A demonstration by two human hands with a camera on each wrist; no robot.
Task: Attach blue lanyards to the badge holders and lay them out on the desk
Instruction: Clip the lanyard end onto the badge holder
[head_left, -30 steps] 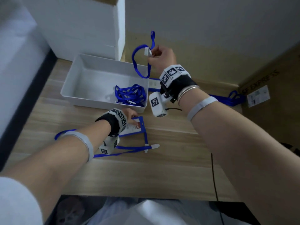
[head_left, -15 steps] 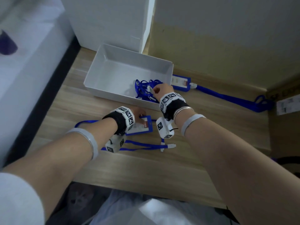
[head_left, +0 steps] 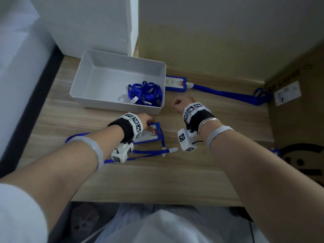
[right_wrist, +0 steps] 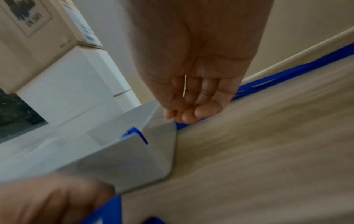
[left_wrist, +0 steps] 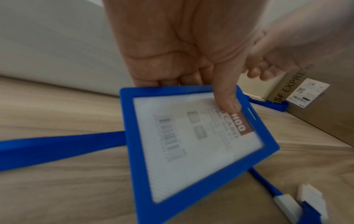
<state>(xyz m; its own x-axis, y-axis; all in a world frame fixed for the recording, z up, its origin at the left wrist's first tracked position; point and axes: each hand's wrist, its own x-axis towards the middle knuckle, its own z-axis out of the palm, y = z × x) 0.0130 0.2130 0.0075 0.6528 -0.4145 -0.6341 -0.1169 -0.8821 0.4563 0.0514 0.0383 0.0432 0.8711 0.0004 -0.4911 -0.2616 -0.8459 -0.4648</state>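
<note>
My left hand [head_left: 148,120] pinches a blue badge holder [left_wrist: 191,144] at its top edge, thumb on the card face, fingers behind, and holds it tilted just above the desk. Under it lies a blue lanyard [head_left: 149,152] with white clips [left_wrist: 306,201] at its end. My right hand [head_left: 179,104] hovers to the right of the white tray [head_left: 98,79], fingers loosely curled and holding nothing [right_wrist: 189,106]. A tangle of blue lanyards [head_left: 145,92] sits in the tray's right corner. A badge holder [head_left: 175,83] with a lanyard [head_left: 224,92] attached lies along the back of the desk.
A tall white box [head_left: 87,23] stands behind the tray. A cardboard box [head_left: 298,123] with a shipping label borders the desk on the right. The wall runs along the back. Bare wood [head_left: 157,181] stretches to the desk's near edge.
My right hand held a lanyard up in the air, lowered it into the tray, let go and drew back to the right, empty. My left hand stayed on the badge holder.
</note>
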